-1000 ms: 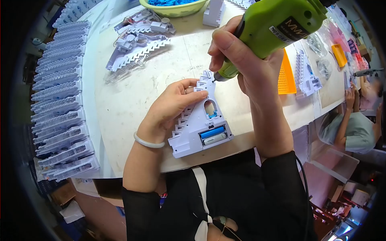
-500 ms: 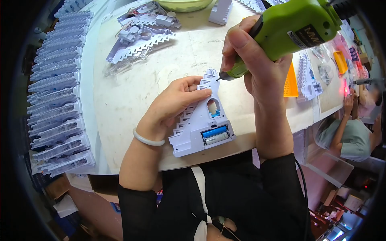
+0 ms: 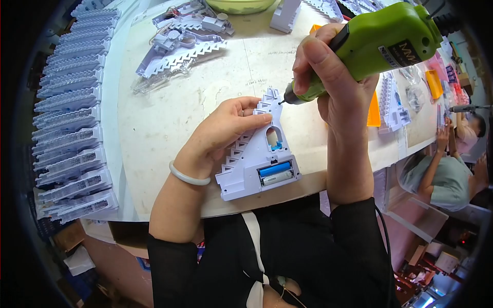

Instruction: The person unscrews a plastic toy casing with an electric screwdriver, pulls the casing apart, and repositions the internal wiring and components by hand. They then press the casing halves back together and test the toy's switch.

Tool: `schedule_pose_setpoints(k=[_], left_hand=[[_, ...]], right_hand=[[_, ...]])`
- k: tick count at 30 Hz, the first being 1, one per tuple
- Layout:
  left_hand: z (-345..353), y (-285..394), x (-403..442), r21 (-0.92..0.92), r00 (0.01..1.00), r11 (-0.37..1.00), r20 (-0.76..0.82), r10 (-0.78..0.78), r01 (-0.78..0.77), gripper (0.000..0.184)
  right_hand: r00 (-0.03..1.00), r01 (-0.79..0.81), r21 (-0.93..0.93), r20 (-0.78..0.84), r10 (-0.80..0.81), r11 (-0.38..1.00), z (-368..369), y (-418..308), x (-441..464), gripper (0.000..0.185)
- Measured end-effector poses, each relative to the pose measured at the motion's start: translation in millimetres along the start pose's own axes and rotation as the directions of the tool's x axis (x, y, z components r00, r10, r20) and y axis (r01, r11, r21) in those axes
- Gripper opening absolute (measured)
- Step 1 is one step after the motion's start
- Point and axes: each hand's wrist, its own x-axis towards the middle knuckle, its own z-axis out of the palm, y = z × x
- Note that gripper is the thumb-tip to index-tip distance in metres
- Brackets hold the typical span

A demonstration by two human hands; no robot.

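Observation:
My left hand (image 3: pixel 226 126) grips a white plastic piece (image 3: pixel 246 177) by its stepped left edge, near the narrow upper end. The piece lies on the table with an open compartment holding a blue cylinder (image 3: pixel 276 169) and a whitish cylinder (image 3: pixel 277 177). Wrapped around a green power screwdriver (image 3: pixel 382 38) is my right hand (image 3: pixel 334 77). The tool is tilted, its dark tip at the upper right edge of the piece, by a small dark hole or screw. Whether the tip touches the piece is hard to tell.
A long row of stacked white pieces (image 3: pixel 72 128) runs down the left side. Loose white assemblies (image 3: pixel 179 49) lie at the back left, near a green bowl (image 3: pixel 241 5). Orange trays (image 3: pixel 374 110) and another white piece (image 3: pixel 394 105) are at right. A co-worker (image 3: pixel 441 174) sits far right.
The screwdriver and my right hand have shifted right in the view. My left hand keeps its grip on the white piece, which appears slightly further right.

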Motion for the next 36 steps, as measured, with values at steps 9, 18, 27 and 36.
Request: schedule_pose_setpoints(k=[9, 18, 27, 36], left_hand=[[-0.2, 0.6, -0.3, 0.011, 1.000, 1.000, -0.018, -0.004, 0.004, 0.047], [-0.7, -0.3, 0.4, 0.020, 1.000, 1.000, -0.022, -0.006, 0.007, 0.046], [-0.4, 0.6, -0.6, 0.035, 1.000, 0.999, -0.019, -0.002, 0.003, 0.046], [3.1, 1.0, -2.6, -0.003, 1.000, 1.000, -0.025, -0.012, 0.011, 0.045]], right_hand=[[0.999, 0.026, -0.057, 0.027, -0.024, 0.998, 7.7, -3.6, -0.8, 0.012], [0.999, 0.050, 0.006, 0.009, -0.050, 0.999, 6.3, 1.4, -2.0, 0.012], [1.000, 0.000, 0.018, -0.005, 0.000, 1.000, 5.8, 1.1, -1.6, 0.010], [0.997, -0.069, 0.017, 0.023, 0.069, 0.997, 0.4, -0.1, -1.2, 0.013]])
